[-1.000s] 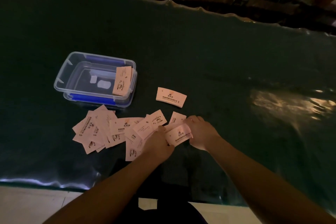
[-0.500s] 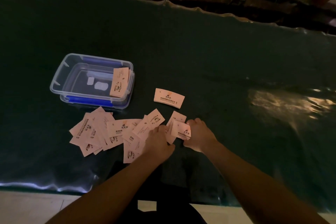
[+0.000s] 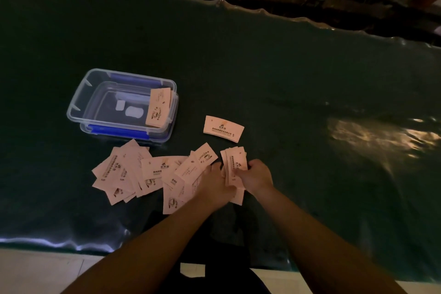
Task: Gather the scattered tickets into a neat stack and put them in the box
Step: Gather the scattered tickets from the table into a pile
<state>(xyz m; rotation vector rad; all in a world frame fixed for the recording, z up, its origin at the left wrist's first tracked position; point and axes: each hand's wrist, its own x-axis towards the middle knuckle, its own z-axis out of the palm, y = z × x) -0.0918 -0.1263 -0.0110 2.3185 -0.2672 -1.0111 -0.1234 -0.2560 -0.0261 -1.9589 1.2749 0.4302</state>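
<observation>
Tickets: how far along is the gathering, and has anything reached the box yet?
Barely begun. One ticket already leans inside the clear plastic box. In hand: both hands, left and right, are squaring a small stack. Left: the fanned pile on the green tabletop, the lone ticket beyond the hands, then boxing everything.

On a dark green table cover (image 3: 262, 67), both bare hands grip a small bundle of pale pink paper tickets (image 3: 235, 166): left hand (image 3: 214, 186) at its 8 o'clock, right hand (image 3: 256, 175) at its 4 o'clock. Loose pink tickets (image 3: 133, 172) lie overlapped at 9 o'clock. One single ticket (image 3: 223, 128) lies apart at 12 o'clock. A clear plastic box with blue clips (image 3: 100, 79) sits at 10 o'clock, one ticket (image 3: 158, 107) leaning against its right rim.
</observation>
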